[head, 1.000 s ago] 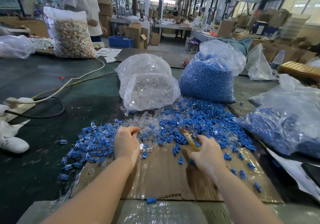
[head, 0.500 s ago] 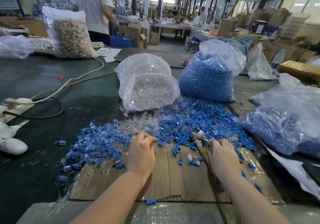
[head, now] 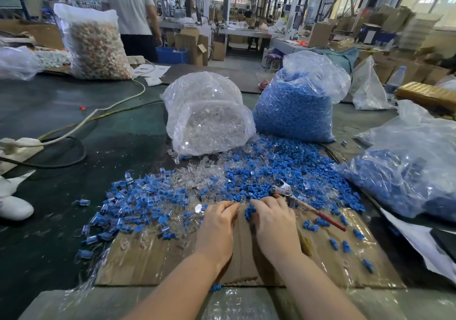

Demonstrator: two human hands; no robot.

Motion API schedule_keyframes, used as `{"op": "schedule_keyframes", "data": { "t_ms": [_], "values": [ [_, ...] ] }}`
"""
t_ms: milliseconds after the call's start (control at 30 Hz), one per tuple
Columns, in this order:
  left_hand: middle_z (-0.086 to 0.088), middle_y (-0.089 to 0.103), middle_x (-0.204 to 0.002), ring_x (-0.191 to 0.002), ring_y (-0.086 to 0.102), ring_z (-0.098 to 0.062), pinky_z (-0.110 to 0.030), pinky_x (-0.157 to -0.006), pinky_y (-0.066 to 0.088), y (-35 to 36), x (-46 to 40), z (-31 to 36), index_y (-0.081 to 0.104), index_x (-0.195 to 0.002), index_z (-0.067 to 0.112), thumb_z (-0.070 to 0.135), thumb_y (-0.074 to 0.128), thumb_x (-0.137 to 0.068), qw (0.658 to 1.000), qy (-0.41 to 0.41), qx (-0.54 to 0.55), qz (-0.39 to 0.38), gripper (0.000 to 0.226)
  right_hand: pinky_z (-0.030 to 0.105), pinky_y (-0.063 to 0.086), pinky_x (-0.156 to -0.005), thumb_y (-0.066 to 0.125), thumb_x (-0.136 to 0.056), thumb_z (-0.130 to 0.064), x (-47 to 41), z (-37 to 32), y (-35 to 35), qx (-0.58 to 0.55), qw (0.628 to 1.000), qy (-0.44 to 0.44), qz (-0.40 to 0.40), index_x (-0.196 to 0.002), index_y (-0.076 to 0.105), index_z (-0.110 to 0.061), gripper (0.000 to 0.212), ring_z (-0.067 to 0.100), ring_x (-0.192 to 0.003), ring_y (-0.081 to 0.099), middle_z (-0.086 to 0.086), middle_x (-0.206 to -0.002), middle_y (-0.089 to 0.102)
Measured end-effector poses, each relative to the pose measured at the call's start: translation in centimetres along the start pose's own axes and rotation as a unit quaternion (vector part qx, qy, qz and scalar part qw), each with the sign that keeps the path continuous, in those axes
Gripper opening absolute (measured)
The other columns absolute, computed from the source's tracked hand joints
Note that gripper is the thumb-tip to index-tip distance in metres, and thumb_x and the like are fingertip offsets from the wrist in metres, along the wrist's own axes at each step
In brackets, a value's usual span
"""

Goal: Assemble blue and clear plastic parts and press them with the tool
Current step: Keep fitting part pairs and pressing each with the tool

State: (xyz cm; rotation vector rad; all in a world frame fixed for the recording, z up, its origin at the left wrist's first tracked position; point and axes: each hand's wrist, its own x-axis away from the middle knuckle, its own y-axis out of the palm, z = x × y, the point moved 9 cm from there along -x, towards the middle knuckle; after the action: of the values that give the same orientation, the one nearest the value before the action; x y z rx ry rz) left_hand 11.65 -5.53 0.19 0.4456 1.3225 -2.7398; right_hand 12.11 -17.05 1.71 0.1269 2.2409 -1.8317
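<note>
Assembled pieces (head: 128,211) piled left; loose blue parts (head: 283,169) remain plentiful. My left hand (head: 218,223) and right hand (head: 275,221) curl at the heap; grip undeterminable. Tool (head: 308,204) lies unused.

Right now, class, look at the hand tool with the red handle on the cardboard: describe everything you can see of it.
The hand tool is plier-like: a silvery metal head and a thin red handle. It lies flat, aslant, head among the loose blue parts, handle running toward the right over the cardboard sheet. The right hand lies just beside it; whether they touch cannot be told. Its jaws are too small to judge.
</note>
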Motion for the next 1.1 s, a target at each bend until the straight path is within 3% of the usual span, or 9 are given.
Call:
{"op": "schedule_keyframes", "data": {
  "t_ms": [100, 233, 333, 500, 600, 733, 933, 1100],
  "values": [
    [0.007, 0.05, -0.127, -0.117, 0.036, -0.004, -0.01, -0.101, 0.02, -0.5, 0.2, -0.2, 0.046, -0.135, 0.02, 0.011, 0.046, -0.096, 1.0, 0.001, 0.02, 0.02, 0.04, 0.037, 0.024, -0.104, 0.034, -0.097, -0.017, -0.1, -0.3, 0.9, 0.014, 1.0, 0.007, -0.022, -0.138, 0.038, -0.034, 0.044, 0.019, -0.126, 0.033, -0.01, -0.132, 0.045],
    [0.013, 0.048, -0.108, -0.106, 0.043, -0.003, -0.012, -0.097, 0.032, -1.0, 0.3, -0.5, 0.055, -0.126, 0.018, 0.01, 0.051, -0.093, 0.998, -0.005, 0.05, 0.036, 0.034, 0.033, 0.027, -0.097, 0.035, -0.098, -0.019, -0.4, -0.3, 0.7, 0.001, 1.0, 0.023, -0.008, -0.114, 0.055, -0.032, 0.028, 0.015, -0.113, 0.043, -0.011, -0.114, 0.057],
    [0.018, 0.043, -0.102, -0.103, 0.042, -0.001, -0.008, -0.092, 0.029, -1.2, 0.4, -0.5, 0.057, -0.123, 0.02, 0.014, 0.052, -0.093, 0.998, -0.004, 0.054, 0.038, 0.031, 0.029, 0.029, -0.091, 0.039, -0.097, -0.018, -0.5, -0.5, 0.5, -0.012, 1.0, 0.021, 0.001, -0.103, 0.058, -0.029, 0.023, 0.013, -0.105, 0.046, -0.011, -0.105, 0.06],
    [0.017, 0.046, -0.104, -0.104, 0.041, -0.001, -0.007, -0.093, 0.028, -1.0, 0.5, -0.6, 0.055, -0.125, 0.022, 0.015, 0.051, -0.094, 0.998, -0.006, 0.051, 0.033, 0.033, 0.029, 0.031, -0.092, 0.042, -0.095, -0.022, -0.4, -0.6, 0.4, -0.024, 0.999, 0.028, 0.005, -0.107, 0.057, -0.028, 0.02, 0.014, -0.108, 0.043, -0.009, -0.11, 0.055],
    [0.01, 0.051, -0.122, -0.114, 0.038, -0.004, -0.007, -0.098, 0.021, -0.8, 0.4, -0.7, 0.05, -0.132, 0.023, 0.014, 0.048, -0.095, 0.999, -0.007, 0.031, 0.027, 0.038, 0.03, 0.029, -0.091, 0.042, -0.094, -0.026, -0.1, -0.8, 0.5, -0.035, 0.999, 0.03, 0.003, -0.115, 0.056, -0.031, 0.026, 0.014, -0.11, 0.042, -0.009, -0.113, 0.052],
    [0.009, 0.046, -0.136, -0.124, 0.03, -0.005, -0.005, -0.098, 0.009, -0.5, 0.1, -0.8, 0.043, -0.137, 0.023, 0.012, 0.045, -0.096, 1.0, -0.007, 0.001, 0.024, 0.043, 0.032, 0.025, -0.088, 0.049, -0.089, -0.032, 0.9, -1.9, 0.0, -0.052, 0.998, -0.008, 0.034, -0.102, 0.064, -0.028, 0.02, 0.016, -0.101, 0.047, -0.008, -0.104, 0.055],
    [0.01, 0.052, -0.118, -0.109, 0.037, -0.004, -0.008, -0.092, 0.023, -0.6, 0.2, -1.1, 0.051, -0.13, 0.023, 0.01, 0.046, -0.095, 0.999, -0.013, 0.032, 0.031, 0.038, 0.038, 0.035, -0.084, 0.066, -0.081, -0.027, 1.4, -3.2, -0.1, -0.064, 0.995, -0.028, 0.075, -0.085, 0.073, -0.023, 0.009, 0.019, -0.089, 0.056, -0.005, -0.091, 0.064],
    [0.011, 0.055, -0.12, -0.109, 0.039, -0.003, -0.005, -0.09, 0.02, -0.8, 0.2, -0.9, 0.054, -0.127, 0.024, 0.014, 0.047, -0.095, 0.999, -0.009, 0.032, 0.038, 0.033, 0.039, 0.033, -0.082, 0.065, -0.084, -0.022, 1.4, -1.9, -0.1, -0.064, 0.993, 0.016, 0.102, -0.081, 0.072, -0.021, 0.007, 0.021, -0.087, 0.056, -0.004, -0.086, 0.064]
  ]
}}
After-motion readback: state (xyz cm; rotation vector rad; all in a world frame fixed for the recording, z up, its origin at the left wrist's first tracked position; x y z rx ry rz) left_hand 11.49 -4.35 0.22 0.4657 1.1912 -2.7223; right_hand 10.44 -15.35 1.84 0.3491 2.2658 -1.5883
